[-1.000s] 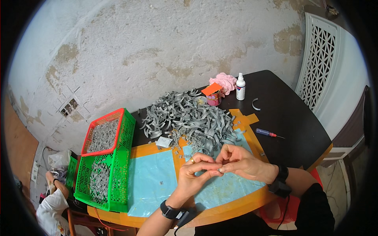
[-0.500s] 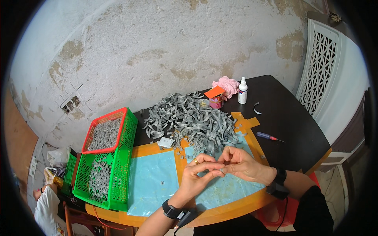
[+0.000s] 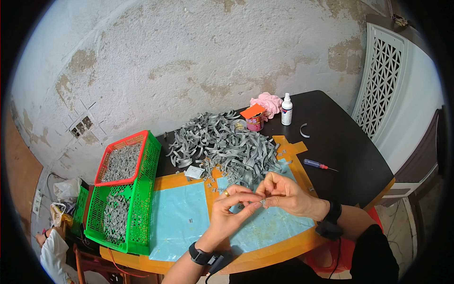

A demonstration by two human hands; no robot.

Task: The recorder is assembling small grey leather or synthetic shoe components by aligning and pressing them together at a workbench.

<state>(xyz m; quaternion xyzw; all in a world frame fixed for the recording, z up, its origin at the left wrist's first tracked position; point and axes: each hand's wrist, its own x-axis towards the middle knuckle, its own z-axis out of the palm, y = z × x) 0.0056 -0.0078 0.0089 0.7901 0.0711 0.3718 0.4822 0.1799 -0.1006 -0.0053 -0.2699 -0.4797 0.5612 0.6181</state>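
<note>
In front of the grey pile (image 3: pixel 227 142), the left hand (image 3: pixel 229 211) and right hand (image 3: pixel 294 199) both pinch a tiny grey bit (image 3: pixel 263 201) — its long way, I can't tell.

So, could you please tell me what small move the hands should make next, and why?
Perhaps the right hand should ease back slightly so the small grey piece can be checked, because the left hand pinches there too and together they largely cover it.
</note>
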